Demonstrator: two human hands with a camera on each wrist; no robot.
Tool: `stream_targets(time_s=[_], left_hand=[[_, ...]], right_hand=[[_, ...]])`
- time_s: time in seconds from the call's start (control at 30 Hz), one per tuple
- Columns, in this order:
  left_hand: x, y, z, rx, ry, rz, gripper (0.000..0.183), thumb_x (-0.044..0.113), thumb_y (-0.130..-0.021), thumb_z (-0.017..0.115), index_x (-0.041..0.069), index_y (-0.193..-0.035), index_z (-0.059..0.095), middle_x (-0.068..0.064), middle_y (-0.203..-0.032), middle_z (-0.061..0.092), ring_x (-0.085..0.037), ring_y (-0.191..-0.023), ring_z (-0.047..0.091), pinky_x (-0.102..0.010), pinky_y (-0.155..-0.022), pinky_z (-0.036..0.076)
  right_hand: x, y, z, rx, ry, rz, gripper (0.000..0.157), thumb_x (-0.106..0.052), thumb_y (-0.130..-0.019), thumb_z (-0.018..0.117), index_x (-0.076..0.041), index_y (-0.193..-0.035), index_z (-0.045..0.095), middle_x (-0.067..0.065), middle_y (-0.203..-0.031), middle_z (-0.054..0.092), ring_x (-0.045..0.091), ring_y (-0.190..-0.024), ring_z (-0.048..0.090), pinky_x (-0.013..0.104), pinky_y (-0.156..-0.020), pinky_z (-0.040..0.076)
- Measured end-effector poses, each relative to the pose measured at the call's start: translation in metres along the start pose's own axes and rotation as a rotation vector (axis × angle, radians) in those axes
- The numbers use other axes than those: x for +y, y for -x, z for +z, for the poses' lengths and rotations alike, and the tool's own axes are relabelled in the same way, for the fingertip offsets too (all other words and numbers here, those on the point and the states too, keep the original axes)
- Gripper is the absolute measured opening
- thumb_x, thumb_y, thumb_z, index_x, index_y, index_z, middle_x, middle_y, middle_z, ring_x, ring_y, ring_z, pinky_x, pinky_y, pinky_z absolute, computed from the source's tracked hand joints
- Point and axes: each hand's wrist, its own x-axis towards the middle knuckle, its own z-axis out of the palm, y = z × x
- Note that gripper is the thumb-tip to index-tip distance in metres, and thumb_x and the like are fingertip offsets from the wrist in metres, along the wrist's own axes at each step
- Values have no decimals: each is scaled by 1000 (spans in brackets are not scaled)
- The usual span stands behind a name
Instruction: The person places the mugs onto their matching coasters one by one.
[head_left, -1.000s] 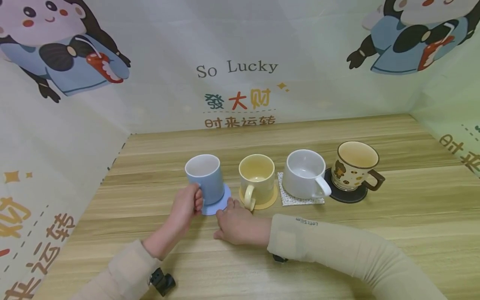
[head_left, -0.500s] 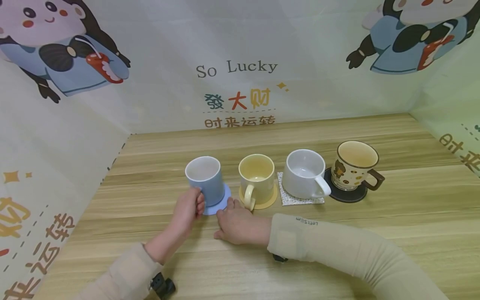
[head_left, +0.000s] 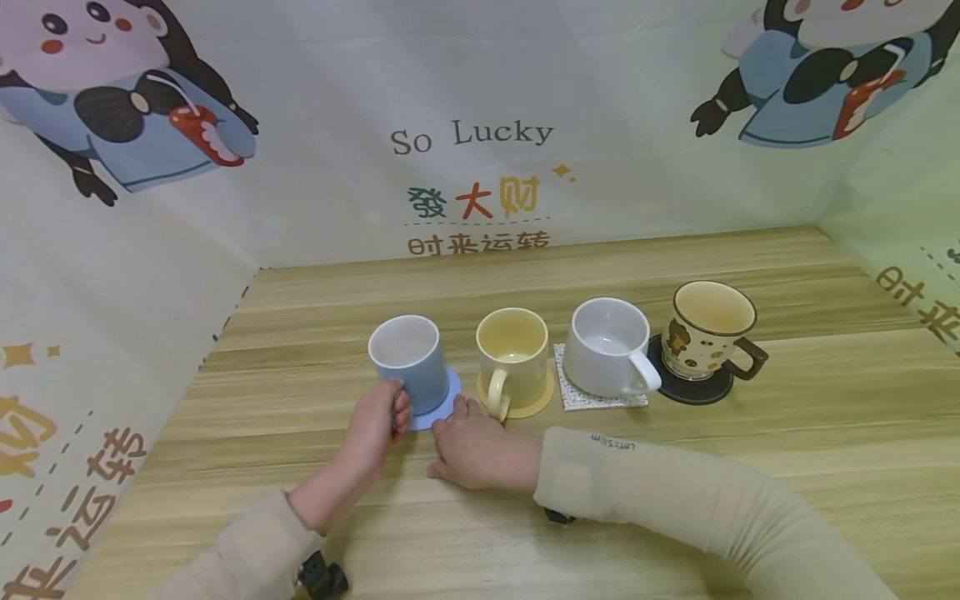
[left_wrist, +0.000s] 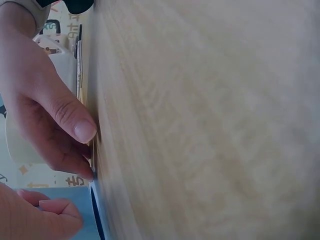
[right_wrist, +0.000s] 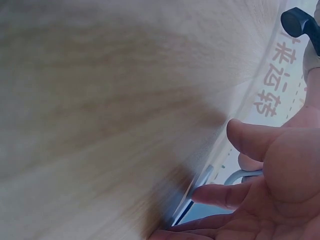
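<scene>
My left hand (head_left: 377, 421) grips the handle of a light blue mug (head_left: 420, 377), which is upright over the left part of a round blue coaster (head_left: 447, 406). With its fingers extended, my right hand (head_left: 472, 446) reaches the coaster's near right edge. In the right wrist view, the fingertips of the right hand (right_wrist: 250, 195) lie right at the coaster's edge, and the blue mug (right_wrist: 207, 212) stands behind them. Curled fingers of the left hand (left_wrist: 45, 220) show against the blue mug (left_wrist: 60, 194) in the left wrist view.
To the right, in a row, stand a yellow mug (head_left: 525, 379) on a yellow coaster (head_left: 542, 406), a white mug (head_left: 600, 367) on a square speckled coaster (head_left: 585, 402), and a brown-handled patterned mug (head_left: 693, 354) on a black coaster (head_left: 701, 394). Printed cloth (head_left: 322, 167) encloses the wooden table (head_left: 285, 333).
The blue mug has shifted slightly down and towards me over its coaster, with the left hand holding its handle. The right hand has stayed in place.
</scene>
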Motion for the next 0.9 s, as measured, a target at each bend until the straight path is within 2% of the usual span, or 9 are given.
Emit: stream_targets(time_s=[0.23, 0.53, 0.7, 0.8, 0.9], left_hand=[[-3, 3, 0, -12, -11, 2, 35, 19, -91, 30, 13, -58, 34, 4, -52, 36, -9, -49, 34, -22, -49, 27], [-7, 2, 2, -21, 3, 5, 33, 18, -91, 29, 12, -59, 35, 4, -53, 36, -10, -50, 35, -22, -49, 28], [-6, 3, 0, -39, -5, -8, 33, 19, -93, 30, 12, -63, 41, 3, -57, 43, -8, -53, 41, -20, -48, 32], [-4, 4, -2, -26, -51, -9, 32, 20, -92, 32, 12, -65, 48, 4, -61, 49, -6, -57, 47, -20, -49, 35], [-3, 5, -6, -9, -150, 13, 33, 22, -93, 35, 10, -71, 56, 5, -66, 51, -7, -62, 47, -22, -55, 36]], right_hand=[[0, 1, 0, -6, -2, -4, 56, -48, -87, 54, -6, -124, 54, 29, -131, 44, 40, -121, 44, 43, -92, 45], [2, 2, 0, -2, -4, 1, 55, -48, -87, 54, -5, -122, 55, 30, -131, 45, 41, -121, 44, 43, -96, 42], [3, 3, 0, -10, -13, 0, 58, -48, -88, 53, -4, -125, 53, 29, -132, 43, 40, -123, 41, 43, -99, 39], [5, 4, 0, -18, -50, -7, 60, -47, -88, 53, -3, -128, 50, 29, -134, 41, 40, -126, 37, 43, -103, 34], [7, 5, 1, -31, -91, -22, 63, -47, -89, 52, -2, -132, 46, 28, -138, 36, 39, -130, 32, 43, -107, 27]])
